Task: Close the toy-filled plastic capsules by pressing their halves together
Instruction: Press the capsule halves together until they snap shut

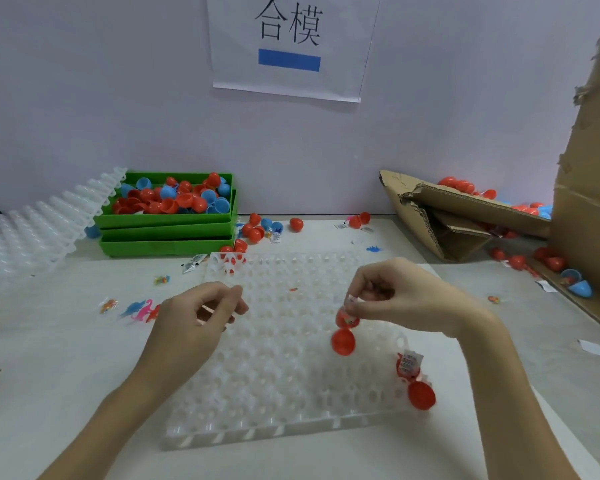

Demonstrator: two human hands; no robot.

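My right hand (399,299) pinches an open red capsule (343,332) above the white holder tray (267,431); its filled half sits at my fingertips and the other half hangs below on a hinge. A small packet pokes out of the filled half. My left hand (194,317) hovers over the tray's left side with fingers loosely curled, holding nothing. A second open red capsule (417,382) with a packet inside stands in the tray's right front corner.
Stacked green bins (167,233) with red and blue capsule halves stand at the back left, next to spare white trays (32,233). A torn cardboard box (465,216) with capsules lies at the right. Loose capsules, toy dinosaurs (141,310) and packets are scattered on the table.
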